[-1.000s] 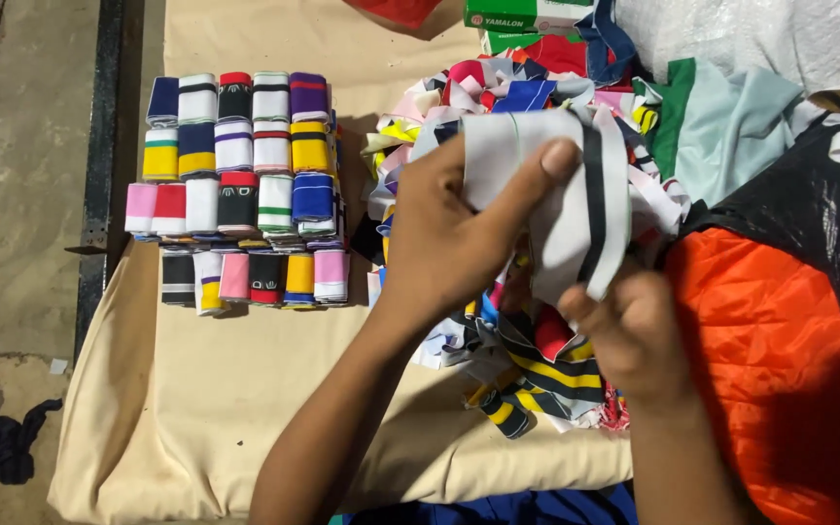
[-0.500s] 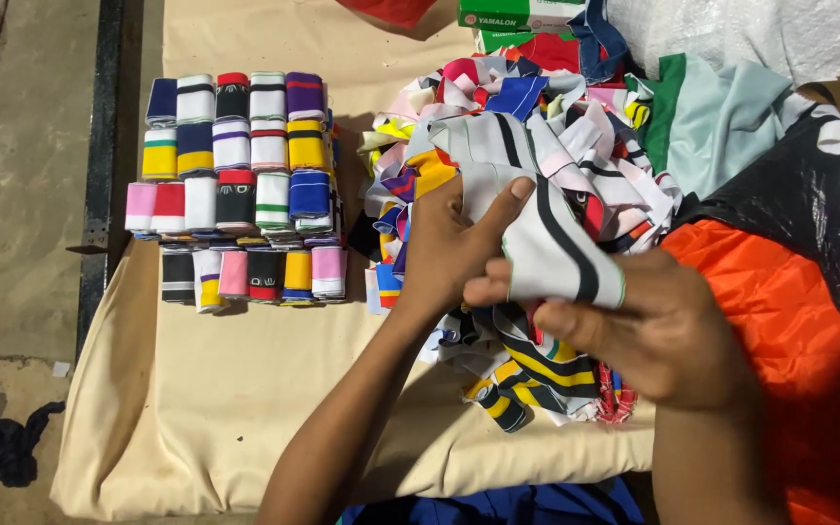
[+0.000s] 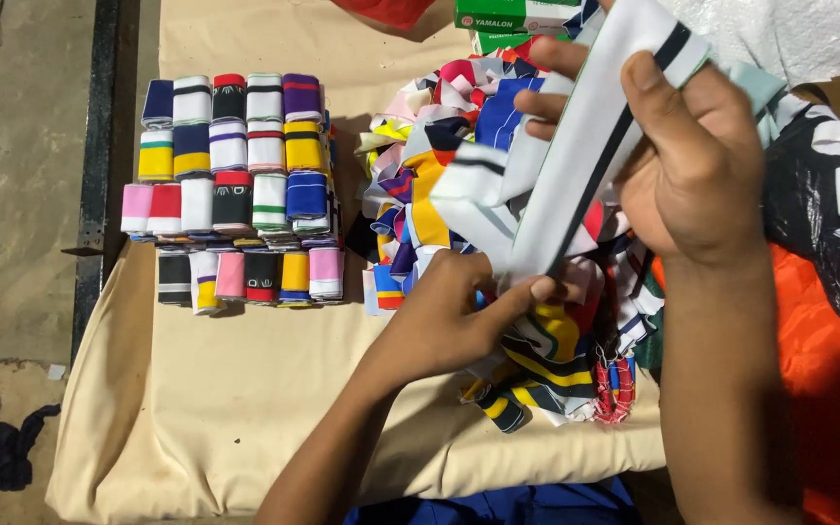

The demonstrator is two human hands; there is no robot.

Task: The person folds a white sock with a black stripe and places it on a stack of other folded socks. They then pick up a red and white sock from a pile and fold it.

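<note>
White striped band point(image 3: 585, 156) stretched between right fingers point(image 3: 653, 87) and left fingers point(image 3: 527, 290).

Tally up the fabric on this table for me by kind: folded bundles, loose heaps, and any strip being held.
Folded bundles, neat stack: 22
Loose heap of mixed strips: 1
White black-striped strip, pinched between left hand and right hand: 1
Total: 24
</note>
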